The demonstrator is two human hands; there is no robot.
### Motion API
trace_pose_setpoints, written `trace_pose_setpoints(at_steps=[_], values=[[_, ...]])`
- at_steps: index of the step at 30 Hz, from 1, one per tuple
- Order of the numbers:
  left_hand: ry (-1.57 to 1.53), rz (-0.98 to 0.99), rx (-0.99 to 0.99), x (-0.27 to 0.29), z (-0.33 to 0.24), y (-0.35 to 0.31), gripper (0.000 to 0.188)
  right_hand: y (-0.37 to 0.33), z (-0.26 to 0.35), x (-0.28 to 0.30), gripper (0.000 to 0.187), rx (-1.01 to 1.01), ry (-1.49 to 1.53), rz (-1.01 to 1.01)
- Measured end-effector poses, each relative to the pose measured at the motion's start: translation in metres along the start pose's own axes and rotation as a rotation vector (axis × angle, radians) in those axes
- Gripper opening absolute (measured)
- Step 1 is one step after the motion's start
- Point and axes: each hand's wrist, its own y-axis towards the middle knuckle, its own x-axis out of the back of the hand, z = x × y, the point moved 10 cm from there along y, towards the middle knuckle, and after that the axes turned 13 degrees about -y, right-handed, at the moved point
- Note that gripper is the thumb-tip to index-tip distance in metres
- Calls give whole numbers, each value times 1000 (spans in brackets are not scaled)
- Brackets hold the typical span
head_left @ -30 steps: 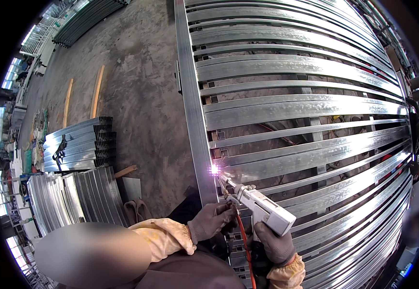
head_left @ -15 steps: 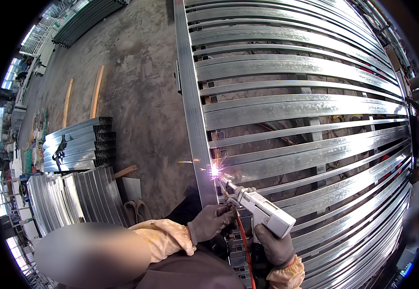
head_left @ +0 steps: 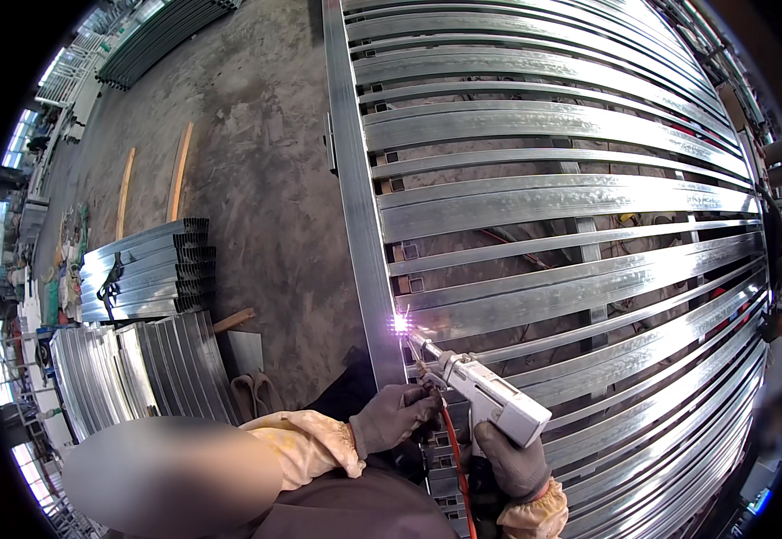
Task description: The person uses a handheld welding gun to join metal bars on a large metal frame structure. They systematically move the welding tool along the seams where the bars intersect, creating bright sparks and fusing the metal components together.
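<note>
Above right hand (head_left: 509, 463): welding gun (head_left: 485, 395), tip sparking on steel frame (head_left: 359, 225).

Rough grey concrete floor (head_left: 256, 162), stained, fills centre-left. Stack of long dark metal bars (head_left: 162, 36) at 11 o'clock by far edge. Two pale wooden slats (head_left: 180, 171) lying on floor at 10 o'clock. Bundled stack of galvanised square steel tubes (head_left: 144, 269) at 9 o'clock; ribbed grey metal sheets (head_left: 121, 377) at 8 o'clock. Daylight through bright openings (head_left: 0, 234) along left rim.
</note>
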Motion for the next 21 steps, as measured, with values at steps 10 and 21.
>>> trace_pose_setpoints(at_steps=[10, 21], values=[[-52, 21, -17, -5, -2, -1, 19, -2, -1, 0, 41, 5, 6, -17], [-46, 46, 32, -3, 4, 0, 18, -3, 0, 2, 43, 15, 21, -12]])
